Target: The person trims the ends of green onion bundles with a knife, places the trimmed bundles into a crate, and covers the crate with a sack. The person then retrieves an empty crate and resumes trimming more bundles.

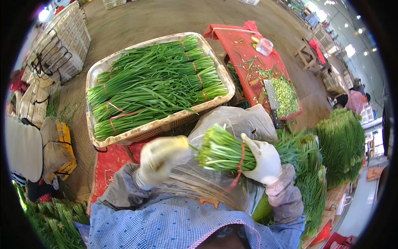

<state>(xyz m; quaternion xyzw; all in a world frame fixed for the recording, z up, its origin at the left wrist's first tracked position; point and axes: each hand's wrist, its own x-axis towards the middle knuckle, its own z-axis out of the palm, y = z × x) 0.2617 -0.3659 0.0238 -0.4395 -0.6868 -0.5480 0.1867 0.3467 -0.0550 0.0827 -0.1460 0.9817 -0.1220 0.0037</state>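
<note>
My right hand (262, 158), in a white glove, grips a bundle of garlic chives (224, 149) around its middle. A red tie (242, 155) circles the bundle, and a loose end trails down over my lap. The pale cut ends point left. My left hand (163, 160), gloved and blurred by motion, is just left of those ends, with a thin green stalk (193, 147) pinched at its yellowed fingertips. Beneath both hands, a greyish plastic sheet (183, 180) covers my lap. Ahead, a whitish plastic crate (161, 121) holds several tied chive bundles (149, 84).
Right of the crate, a red-covered bench (230, 43) carries a cleaver (272, 96), chopped trimmings (283, 96) and a clear plastic cup (264, 46). Chives (340, 146) are piled at right. Stacked crates (67, 40) stand at left. A person (356, 98) is at far right.
</note>
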